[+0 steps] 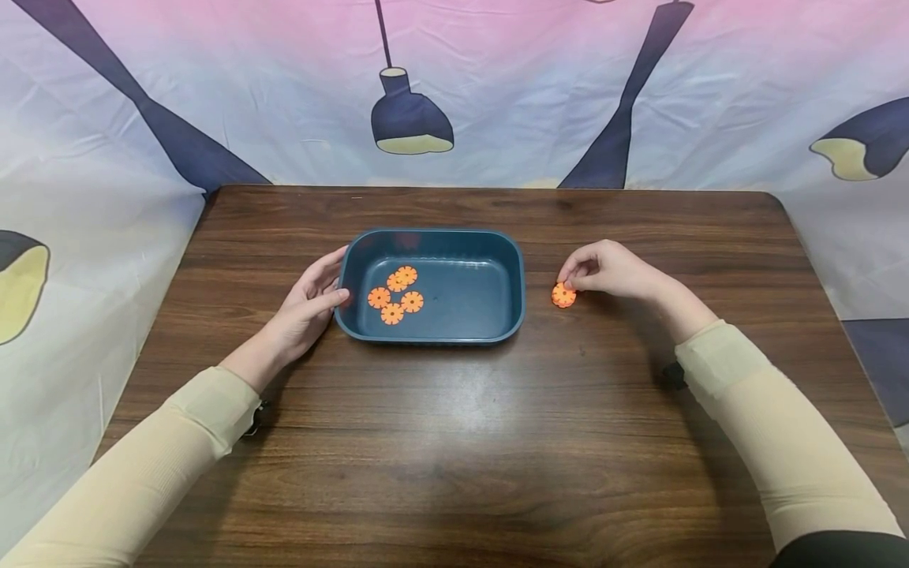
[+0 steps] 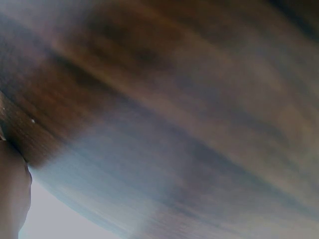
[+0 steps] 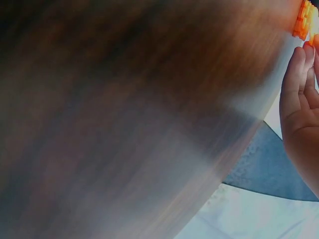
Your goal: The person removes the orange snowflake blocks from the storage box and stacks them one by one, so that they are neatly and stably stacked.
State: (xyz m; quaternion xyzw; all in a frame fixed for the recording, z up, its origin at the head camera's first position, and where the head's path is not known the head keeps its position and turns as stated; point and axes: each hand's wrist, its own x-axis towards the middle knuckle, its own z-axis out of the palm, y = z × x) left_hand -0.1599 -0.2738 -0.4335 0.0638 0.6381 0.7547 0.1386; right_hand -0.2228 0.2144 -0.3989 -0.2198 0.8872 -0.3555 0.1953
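Note:
A dark blue rectangular tub (image 1: pixel 469 304) stands on the table, with several orange flower-shaped notched discs (image 1: pixel 392 314) lying in its left half. My left hand (image 1: pixel 305 308) holds the tub's left end, thumb at the rim and fingers along the outer wall. To the right of the tub, my right hand (image 1: pixel 607 270) pinches orange notched discs (image 1: pixel 564 295) between thumb and fingertips. Seen edge-on in the right wrist view, these orange discs (image 3: pixel 302 21) look layered like a small stack. Only a sliver of the left hand (image 2: pixel 12 191) shows in the left wrist view.
The brown wood-grain table (image 1: pixel 454 473) extends around the tub to a straight back edge. Behind it hangs a pale cloth backdrop (image 1: pixel 497 95) printed with dark lamps. Both wrist views are mostly blurred tabletop.

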